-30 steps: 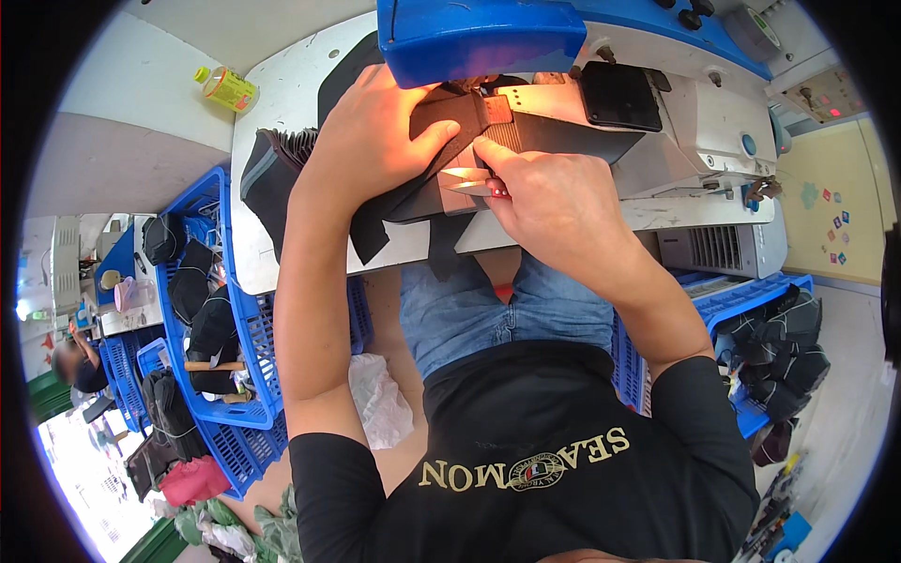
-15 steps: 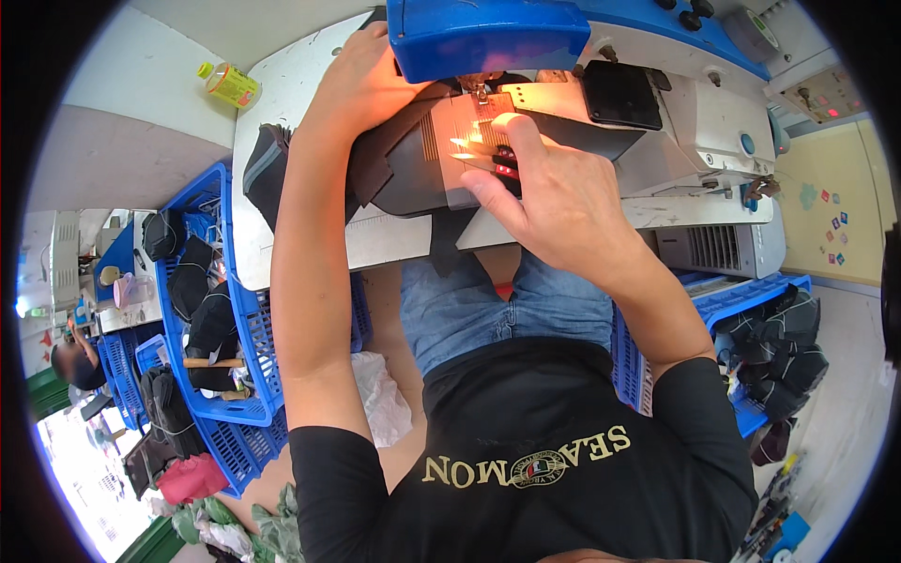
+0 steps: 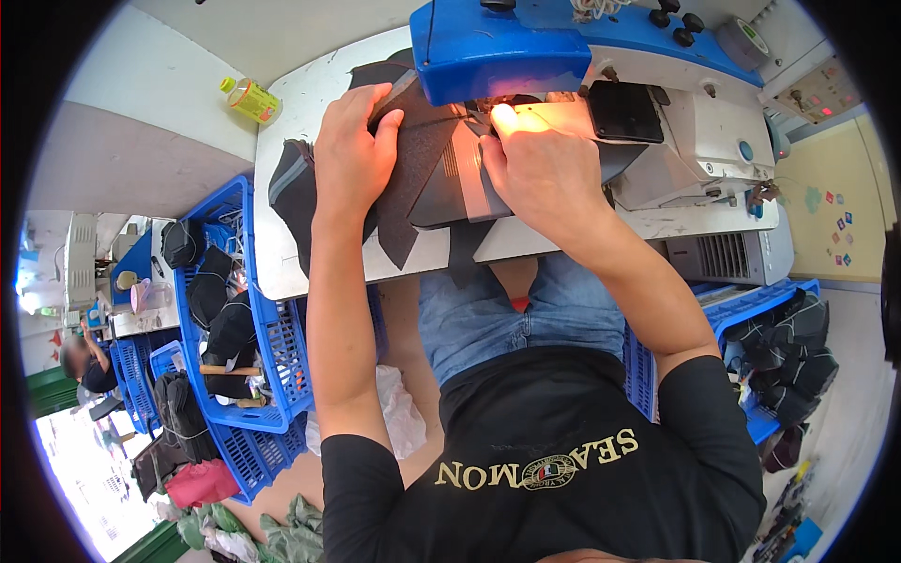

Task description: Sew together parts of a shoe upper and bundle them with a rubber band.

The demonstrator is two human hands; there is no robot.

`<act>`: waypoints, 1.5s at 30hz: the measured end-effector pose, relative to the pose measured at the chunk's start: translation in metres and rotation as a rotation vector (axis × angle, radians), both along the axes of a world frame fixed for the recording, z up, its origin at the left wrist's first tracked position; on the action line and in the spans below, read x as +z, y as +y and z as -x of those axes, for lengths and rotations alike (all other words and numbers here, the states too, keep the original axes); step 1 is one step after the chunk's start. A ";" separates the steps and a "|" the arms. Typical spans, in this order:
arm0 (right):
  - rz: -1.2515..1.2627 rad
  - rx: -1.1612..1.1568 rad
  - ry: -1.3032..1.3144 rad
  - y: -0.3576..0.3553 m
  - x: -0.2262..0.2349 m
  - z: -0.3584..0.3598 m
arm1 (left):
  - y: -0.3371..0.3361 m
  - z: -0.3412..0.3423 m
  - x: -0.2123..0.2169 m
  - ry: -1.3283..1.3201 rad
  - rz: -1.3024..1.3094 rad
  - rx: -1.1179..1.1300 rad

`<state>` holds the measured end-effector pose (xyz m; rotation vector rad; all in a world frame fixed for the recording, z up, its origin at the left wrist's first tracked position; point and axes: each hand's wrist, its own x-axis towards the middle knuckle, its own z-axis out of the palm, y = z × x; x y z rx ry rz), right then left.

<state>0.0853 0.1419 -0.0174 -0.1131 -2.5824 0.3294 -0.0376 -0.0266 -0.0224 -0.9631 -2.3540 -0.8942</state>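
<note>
Under the blue head of a sewing machine [image 3: 507,66] lies a dark brown-black fabric piece [image 3: 410,155], lit orange by the needle lamp. My left hand [image 3: 355,155] rests on its left part, palm down, thumb apart from the fingers. My right hand [image 3: 552,174] is bent close to the needle area, thumb and forefinger near each other over the fabric's edge. Its other fingers are curled under, so I cannot see what they hold. A ruled metal plate [image 3: 472,174] shows between the hands. Another dark fabric piece [image 3: 293,192] lies left of my left forearm.
A black phone [image 3: 626,111] rests on the machine bed. Beyond the table's left edge stands a drink bottle [image 3: 251,100]. Blue crates with dark bundles flank me: a left crate [image 3: 297,352] and a right crate [image 3: 755,319]. Far left, another person [image 3: 89,361] sits.
My left hand has come out from behind the machine head, toward me, onto the fabric. The thread snips in my right hand no longer show; that hand has moved slightly toward the needle.
</note>
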 end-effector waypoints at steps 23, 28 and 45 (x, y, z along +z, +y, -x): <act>0.421 0.523 -0.242 0.001 -0.066 -0.075 | -0.069 -0.029 -0.063 0.175 -0.048 0.238; 1.822 0.853 -0.363 0.016 -0.012 -0.112 | -0.009 -0.054 -0.119 -0.058 0.012 -0.014; 1.888 1.905 -0.086 0.022 0.098 -0.135 | 0.009 -0.029 -0.167 -0.011 -0.063 -0.032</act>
